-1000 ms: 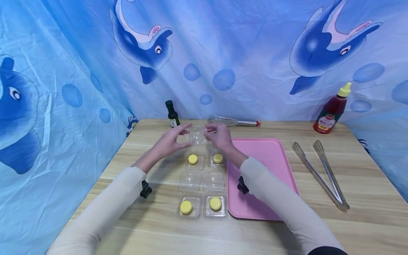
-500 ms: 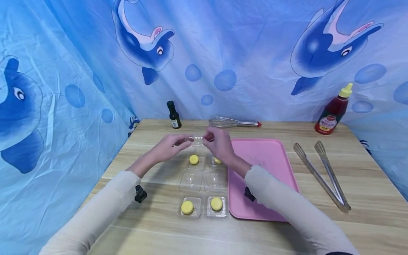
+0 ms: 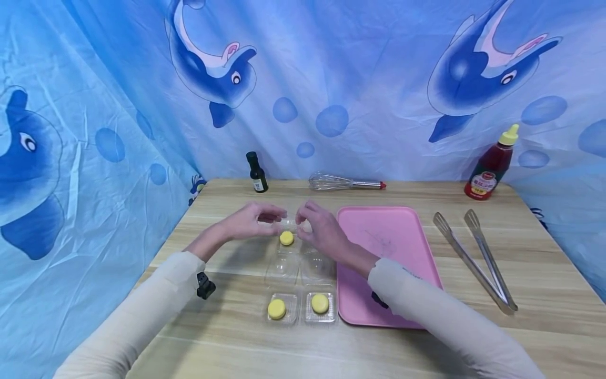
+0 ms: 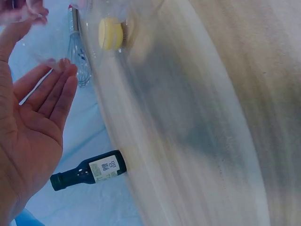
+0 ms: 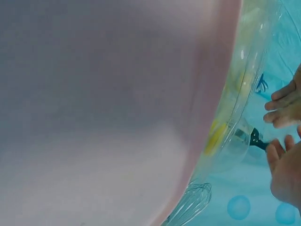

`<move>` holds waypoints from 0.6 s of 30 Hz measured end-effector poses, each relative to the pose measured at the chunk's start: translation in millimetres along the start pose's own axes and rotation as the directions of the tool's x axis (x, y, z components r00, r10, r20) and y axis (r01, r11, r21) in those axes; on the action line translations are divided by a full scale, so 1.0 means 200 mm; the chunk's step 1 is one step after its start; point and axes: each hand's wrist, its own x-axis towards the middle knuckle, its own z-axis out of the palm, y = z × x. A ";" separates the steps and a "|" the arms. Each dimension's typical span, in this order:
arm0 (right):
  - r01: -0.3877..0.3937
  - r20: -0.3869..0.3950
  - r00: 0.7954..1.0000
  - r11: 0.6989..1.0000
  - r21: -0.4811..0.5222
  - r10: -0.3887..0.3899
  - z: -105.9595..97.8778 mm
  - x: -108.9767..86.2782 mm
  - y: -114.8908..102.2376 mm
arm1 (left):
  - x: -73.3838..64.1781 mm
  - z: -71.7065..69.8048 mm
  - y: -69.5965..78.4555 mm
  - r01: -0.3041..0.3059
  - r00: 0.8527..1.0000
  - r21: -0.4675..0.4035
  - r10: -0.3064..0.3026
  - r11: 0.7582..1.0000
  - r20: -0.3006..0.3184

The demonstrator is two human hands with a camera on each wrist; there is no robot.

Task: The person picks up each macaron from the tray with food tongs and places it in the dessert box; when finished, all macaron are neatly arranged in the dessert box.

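Observation:
My left hand (image 3: 250,221) and right hand (image 3: 325,231) face each other over the far left clear plastic box. Between their fingertips is the box's clear lid (image 3: 288,224), tilted above a yellow macaron (image 3: 286,238); each hand holds one side, fingers and thumb bent about the edge. In the left wrist view the left fingertips (image 4: 66,68) touch thin clear plastic. My right hand covers the far right box. Nearer me, two open boxes each hold one macaron (image 3: 276,309), their domed lids (image 3: 282,267) laid back. The right wrist view shows both hands at its edge.
A pink tray (image 3: 388,263) lies right of the boxes, beneath my right forearm. Metal tongs (image 3: 478,260) lie farther right. Along the back are a dark bottle (image 3: 257,173), a whisk (image 3: 345,182) and a red sauce bottle (image 3: 490,166), before a dolphin-print curtain (image 3: 379,105).
Both hands have come down and nearer to me with the lid, which has swung from nearly upright to low over the far left box. My right hand now hides the far right macaron.

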 end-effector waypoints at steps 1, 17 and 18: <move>-0.030 0.047 0.998 1.000 -0.002 0.030 -0.01 0.00 0.00 | 0.00 0.00 0.00 -0.008 1.000 0.009 0.008 1.000 0.004; -0.309 0.330 0.893 0.950 -0.047 0.307 0.00 0.02 0.04 | -0.02 0.11 -0.06 -0.020 0.998 0.138 0.028 0.990 -0.056; -0.315 0.335 0.888 0.947 -0.056 0.315 0.00 0.02 0.04 | -0.03 0.12 -0.07 -0.024 0.998 0.154 0.032 0.988 -0.046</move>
